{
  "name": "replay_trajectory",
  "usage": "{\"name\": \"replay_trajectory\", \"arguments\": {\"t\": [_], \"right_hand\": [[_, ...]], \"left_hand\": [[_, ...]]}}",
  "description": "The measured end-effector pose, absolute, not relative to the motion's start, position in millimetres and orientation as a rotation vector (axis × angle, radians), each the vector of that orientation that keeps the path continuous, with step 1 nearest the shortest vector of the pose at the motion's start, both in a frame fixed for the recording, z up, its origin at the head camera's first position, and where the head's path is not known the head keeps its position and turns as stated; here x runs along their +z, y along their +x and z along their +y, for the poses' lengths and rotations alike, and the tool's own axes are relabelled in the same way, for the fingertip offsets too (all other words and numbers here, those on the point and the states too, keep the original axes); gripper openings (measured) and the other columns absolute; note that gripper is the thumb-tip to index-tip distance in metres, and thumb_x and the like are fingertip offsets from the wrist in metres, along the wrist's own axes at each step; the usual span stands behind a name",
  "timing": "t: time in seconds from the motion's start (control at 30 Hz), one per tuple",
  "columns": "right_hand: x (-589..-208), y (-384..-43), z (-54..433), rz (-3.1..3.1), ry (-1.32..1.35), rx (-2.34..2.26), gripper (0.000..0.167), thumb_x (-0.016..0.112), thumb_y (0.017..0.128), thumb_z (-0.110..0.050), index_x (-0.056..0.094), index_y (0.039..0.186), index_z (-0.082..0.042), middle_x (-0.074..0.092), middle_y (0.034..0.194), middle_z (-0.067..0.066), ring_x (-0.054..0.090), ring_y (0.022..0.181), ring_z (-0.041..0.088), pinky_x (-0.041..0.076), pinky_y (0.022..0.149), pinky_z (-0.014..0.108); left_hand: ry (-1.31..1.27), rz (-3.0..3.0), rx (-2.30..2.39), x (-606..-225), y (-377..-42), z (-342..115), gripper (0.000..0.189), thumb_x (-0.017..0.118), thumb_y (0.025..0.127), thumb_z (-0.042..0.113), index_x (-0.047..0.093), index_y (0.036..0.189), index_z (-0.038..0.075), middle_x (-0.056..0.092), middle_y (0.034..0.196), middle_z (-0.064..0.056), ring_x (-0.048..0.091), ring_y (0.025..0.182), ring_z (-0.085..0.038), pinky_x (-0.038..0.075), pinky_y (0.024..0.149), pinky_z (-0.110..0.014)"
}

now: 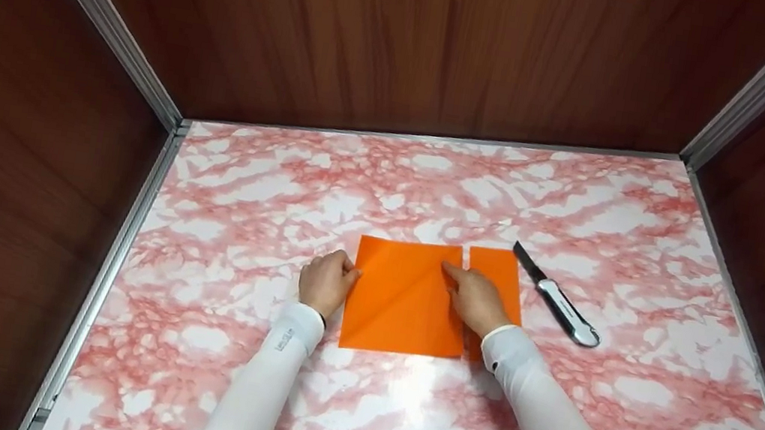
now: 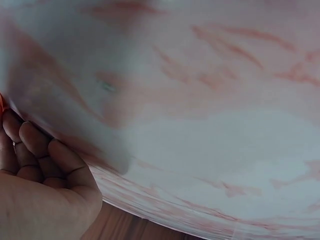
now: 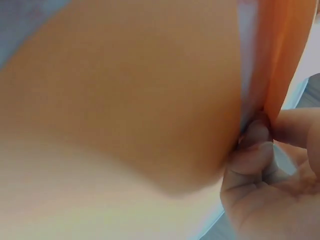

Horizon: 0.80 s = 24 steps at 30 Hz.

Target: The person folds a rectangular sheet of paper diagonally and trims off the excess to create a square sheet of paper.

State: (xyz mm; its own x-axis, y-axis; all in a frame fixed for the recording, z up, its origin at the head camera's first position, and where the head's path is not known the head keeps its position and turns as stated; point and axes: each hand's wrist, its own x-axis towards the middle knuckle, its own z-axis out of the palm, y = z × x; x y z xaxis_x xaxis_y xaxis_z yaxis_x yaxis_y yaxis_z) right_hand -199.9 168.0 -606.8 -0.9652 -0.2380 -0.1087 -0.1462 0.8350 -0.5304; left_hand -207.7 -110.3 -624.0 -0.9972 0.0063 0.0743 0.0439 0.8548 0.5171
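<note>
In the head view, an orange square sheet of paper (image 1: 400, 301) with a faint diagonal crease lies on the table. My left hand (image 1: 327, 282) pinches its left edge, the fingers curled; in the left wrist view, only a sliver of orange shows by that hand (image 2: 45, 175). At the sheet's right edge is my right hand (image 1: 479, 302), its index finger reaching onto the paper. The right wrist view shows this hand (image 3: 270, 175) pinching the edge between thumb and fingers. A narrower orange paper strip (image 1: 500, 267) lies alongside, partly under the right hand and wrist.
To the right of the strip lies a utility knife (image 1: 559, 302) with its dark blade out, pointing away from me. The table (image 1: 235, 238) has a red and white marbled top. Brown wood-grain panels (image 1: 408, 44) with metal edging rise at the back and both sides.
</note>
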Motion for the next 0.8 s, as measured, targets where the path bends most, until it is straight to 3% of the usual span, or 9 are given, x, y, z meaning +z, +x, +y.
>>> {"name": "replay_trajectory", "arguments": {"t": [0.17,0.3,0.4,0.5,0.63,0.8], "right_hand": [[-604,-201,168,2.812,-0.281,-0.734,0.046,0.053,0.098,-0.008,0.05,0.143,-0.012,0.056,0.134,0.019,0.051,0.122,0.04,0.038,0.103,0.051],[-604,-200,167,2.88,-0.275,-0.602,0.045,0.056,0.097,-0.015,0.054,0.142,-0.018,0.061,0.117,0.022,0.057,0.104,0.04,0.047,0.087,0.05],[-604,-199,165,2.968,-0.29,-0.497,0.044,0.062,0.093,-0.018,0.059,0.137,-0.022,0.057,0.104,0.019,0.054,0.095,0.038,0.047,0.076,0.049],[-605,-199,163,3.044,-0.333,-0.433,0.044,0.065,0.088,-0.018,0.064,0.132,-0.02,0.055,0.104,0.02,0.051,0.097,0.04,0.046,0.074,0.05],[-608,-199,162,3.075,-0.353,-0.416,0.043,0.065,0.087,-0.017,0.065,0.13,-0.018,0.054,0.104,0.02,0.05,0.097,0.04,0.046,0.074,0.051],[-608,-198,161,3.073,-0.356,-0.424,0.045,0.065,0.087,-0.016,0.064,0.132,-0.017,0.054,0.104,0.019,0.05,0.099,0.039,0.046,0.077,0.051]], "left_hand": [[-0.049,-2.953,-0.827,-623,-207,-110,0.017,0.07,0.09,0.031,0.062,0.079,0.019,0.061,0.072,0.007,0.057,0.069,-0.02,0.044,0.072,-0.042],[-0.051,-2.947,-0.79,-624,-206,-109,0.016,0.071,0.09,0.03,0.064,0.084,0.018,0.062,0.074,0.007,0.058,0.071,-0.02,0.044,0.071,-0.041],[-0.069,-2.94,-0.735,-626,-206,-107,0.022,0.073,0.089,0.029,0.065,0.101,0.013,0.063,0.087,0.002,0.059,0.081,-0.023,0.045,0.074,-0.042],[-0.133,-2.911,-0.672,-627,-206,-104,0.048,0.075,0.087,0.025,0.056,0.129,0.009,0.059,0.112,-0.007,0.055,0.102,-0.028,0.043,0.086,-0.043],[-0.412,-2.869,-0.545,-625,-200,-98,0.065,0.072,0.089,0.02,0.043,0.146,0.009,0.047,0.141,-0.013,0.041,0.129,-0.033,0.032,0.106,-0.047],[-0.953,-2.921,-0.363,-616,-179,-87,0.051,0.056,0.099,0.028,0.046,0.146,0.011,0.04,0.151,-0.009,0.03,0.14,-0.031,0.021,0.113,-0.047]]}}
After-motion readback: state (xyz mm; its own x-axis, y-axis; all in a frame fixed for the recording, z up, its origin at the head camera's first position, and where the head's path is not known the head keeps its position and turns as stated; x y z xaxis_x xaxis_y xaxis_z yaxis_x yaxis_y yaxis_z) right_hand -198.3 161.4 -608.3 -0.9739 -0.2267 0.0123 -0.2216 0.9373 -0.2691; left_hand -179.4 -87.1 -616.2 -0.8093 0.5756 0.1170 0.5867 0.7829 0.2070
